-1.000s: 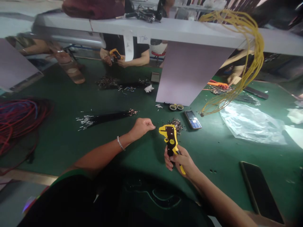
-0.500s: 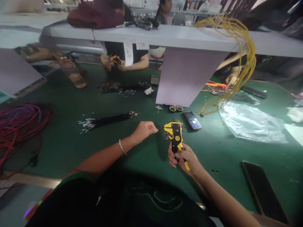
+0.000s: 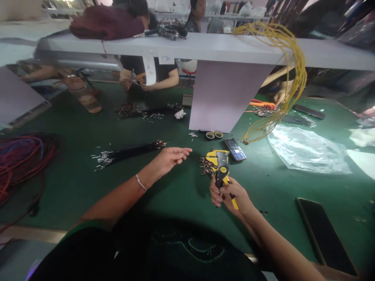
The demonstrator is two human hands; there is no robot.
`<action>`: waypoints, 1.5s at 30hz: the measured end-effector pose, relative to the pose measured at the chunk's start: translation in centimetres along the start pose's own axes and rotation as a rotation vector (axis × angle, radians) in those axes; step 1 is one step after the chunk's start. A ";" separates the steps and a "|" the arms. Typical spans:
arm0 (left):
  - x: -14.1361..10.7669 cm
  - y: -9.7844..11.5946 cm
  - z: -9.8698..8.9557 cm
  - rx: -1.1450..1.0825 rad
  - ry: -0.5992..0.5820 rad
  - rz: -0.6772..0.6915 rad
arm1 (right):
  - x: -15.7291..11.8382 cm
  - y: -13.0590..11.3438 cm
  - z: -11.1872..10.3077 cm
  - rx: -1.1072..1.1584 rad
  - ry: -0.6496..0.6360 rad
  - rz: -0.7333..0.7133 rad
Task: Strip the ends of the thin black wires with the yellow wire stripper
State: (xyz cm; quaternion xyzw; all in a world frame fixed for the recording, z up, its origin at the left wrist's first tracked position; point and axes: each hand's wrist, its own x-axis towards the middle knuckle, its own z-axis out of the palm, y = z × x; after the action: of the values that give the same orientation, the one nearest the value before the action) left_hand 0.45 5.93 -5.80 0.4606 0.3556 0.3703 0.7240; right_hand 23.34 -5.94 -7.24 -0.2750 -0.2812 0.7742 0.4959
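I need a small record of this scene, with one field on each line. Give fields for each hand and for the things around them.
Left hand: open, holding nothing
Right hand: gripping a yellow-and-black wire stripper
Beside stripper: heap of short wire pieces, silver keypad mobile phone
Surface: green bench mat
Rest: long black wire bundle, coiled red wires, loose yellow wires, clear plastic bag

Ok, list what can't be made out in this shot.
All in the head view:
Stripper: lower grip hidden by the right hand.
Pile: pieces too small to tell apart.
Phone: screen too small to read.
Paper strip: any writing too small and blurred.
Co-worker's tool: mostly hidden by their hands.
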 end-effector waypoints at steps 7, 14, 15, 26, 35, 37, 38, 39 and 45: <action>0.3 0.1 -0.1 -0.057 0.031 -0.002 | -0.1 -0.5 0.1 0.001 -0.015 -0.004; 1.0 -0.8 -1.4 -0.116 0.082 -0.038 | -0.2 -0.5 0.0 0.010 -0.002 0.020; 1.0 -1.0 -1.5 -0.114 0.074 -0.056 | -0.2 -0.5 0.0 0.010 -0.003 0.017; -1.0 -1.3 2.8 0.037 -0.134 0.060 | -0.3 -0.5 0.1 0.044 -0.015 0.027; -0.8 -1.1 2.3 -0.190 0.007 0.090 | -0.3 0.2 0.8 0.074 -0.069 0.060; -0.7 -1.0 2.1 -0.255 0.047 0.075 | -0.4 0.5 0.9 0.075 -0.088 0.071; -0.7 -0.8 2.0 -0.281 0.054 0.067 | -0.4 0.7 0.9 0.073 -0.096 0.073; -0.8 -0.7 2.0 -0.301 0.053 0.059 | -0.5 0.9 0.9 0.073 -0.103 0.074; -1.4 0.1 2.5 -0.332 -0.008 -0.048 | -0.5 1.7 1.2 0.057 -0.138 0.116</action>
State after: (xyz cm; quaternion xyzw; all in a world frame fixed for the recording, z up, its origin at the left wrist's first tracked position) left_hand 1.86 3.72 -4.67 0.3273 0.2975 0.4048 0.8003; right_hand 21.65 -7.20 -7.55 -0.2226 -0.2761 0.8264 0.4374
